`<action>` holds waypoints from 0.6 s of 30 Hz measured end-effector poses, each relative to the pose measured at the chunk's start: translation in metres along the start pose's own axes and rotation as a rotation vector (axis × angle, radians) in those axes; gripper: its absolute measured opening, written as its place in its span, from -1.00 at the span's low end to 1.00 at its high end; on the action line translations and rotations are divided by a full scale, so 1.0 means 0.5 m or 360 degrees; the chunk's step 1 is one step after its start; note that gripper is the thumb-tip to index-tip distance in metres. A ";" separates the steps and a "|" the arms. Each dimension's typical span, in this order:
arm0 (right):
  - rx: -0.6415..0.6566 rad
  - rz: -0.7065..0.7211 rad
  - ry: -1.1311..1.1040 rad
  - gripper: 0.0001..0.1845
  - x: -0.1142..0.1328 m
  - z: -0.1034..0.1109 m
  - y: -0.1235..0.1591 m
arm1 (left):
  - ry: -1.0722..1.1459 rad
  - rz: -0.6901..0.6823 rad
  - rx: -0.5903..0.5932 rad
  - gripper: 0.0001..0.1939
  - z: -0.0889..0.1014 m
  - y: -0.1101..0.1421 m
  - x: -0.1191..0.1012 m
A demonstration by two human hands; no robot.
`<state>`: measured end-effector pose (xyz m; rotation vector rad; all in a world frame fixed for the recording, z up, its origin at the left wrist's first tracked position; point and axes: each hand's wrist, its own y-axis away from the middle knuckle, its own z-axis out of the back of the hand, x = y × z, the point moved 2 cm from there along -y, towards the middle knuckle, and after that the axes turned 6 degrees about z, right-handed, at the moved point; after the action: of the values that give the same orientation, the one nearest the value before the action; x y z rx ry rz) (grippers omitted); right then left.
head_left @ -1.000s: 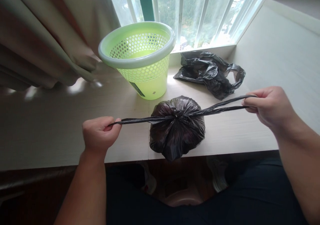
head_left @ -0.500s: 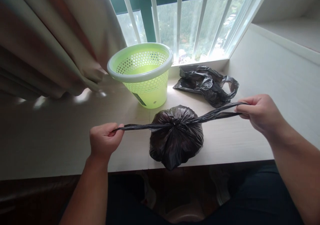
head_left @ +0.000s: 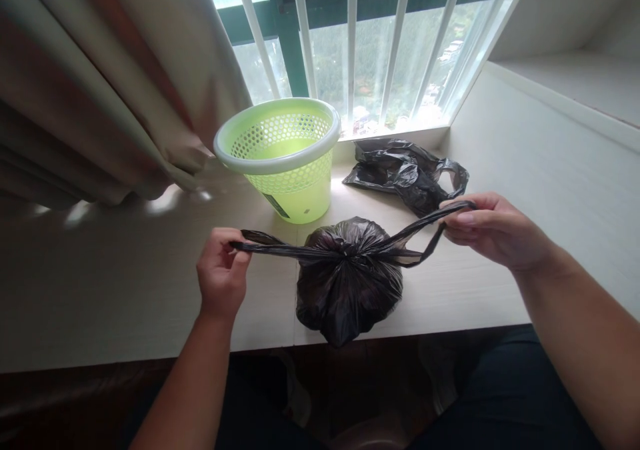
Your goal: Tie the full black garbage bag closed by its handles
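A filled black plastic bag [head_left: 350, 297] sits at the front edge of the pale ledge, gathered into a knot at its top. Its two handles stretch out sideways from the knot. My left hand [head_left: 223, 270] is closed around the left handle, which loops a little near the fingers. On the other side my right hand [head_left: 493, 230] pinches the right handle, whose lower strand hangs slack in a loop. What the bag contains is hidden.
Behind the bag stands a light green plastic wastebasket [head_left: 305, 197] with a perforated wall. A second black plastic bag [head_left: 410, 170] lies crumpled beside it, under the barred window [head_left: 353, 50]. Curtains [head_left: 125, 83] hang on the left; a pale wall panel [head_left: 545, 163] borders the right.
Both hands have come inward toward the bag, the right one more. The handles, taut before, have slackened and opened into loops. The filled bag stays on the ledge.
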<state>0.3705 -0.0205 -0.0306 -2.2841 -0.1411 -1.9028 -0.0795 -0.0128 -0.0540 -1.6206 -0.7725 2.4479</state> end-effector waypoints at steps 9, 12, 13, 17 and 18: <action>0.0084 0.0233 -0.0177 -0.82 -0.031 -0.044 -0.032 | 0.0498 0.1209 0.0037 -0.17 -0.105 0.044 0.054; 0.0080 0.0222 -0.0038 -0.66 -0.047 -0.032 -0.044 | 0.0717 0.1719 0.0274 -0.12 -0.124 0.066 0.059; 0.0114 0.0187 0.0119 -0.58 -0.051 -0.021 -0.046 | 0.0763 0.1793 0.0347 -0.08 -0.129 0.073 0.057; 0.0485 -0.0200 0.0910 0.02 -0.069 0.046 -0.033 | 0.0586 0.1516 0.0271 0.00 -0.144 0.100 0.048; 0.0563 -0.0271 0.1039 0.08 -0.071 0.060 -0.026 | 0.0505 0.1363 0.0238 -0.01 -0.147 0.106 0.044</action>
<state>0.3909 -0.0011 -0.0700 -1.3882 -0.5424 -2.3685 -0.0138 -0.0248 -0.1190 -2.5535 0.2143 2.4720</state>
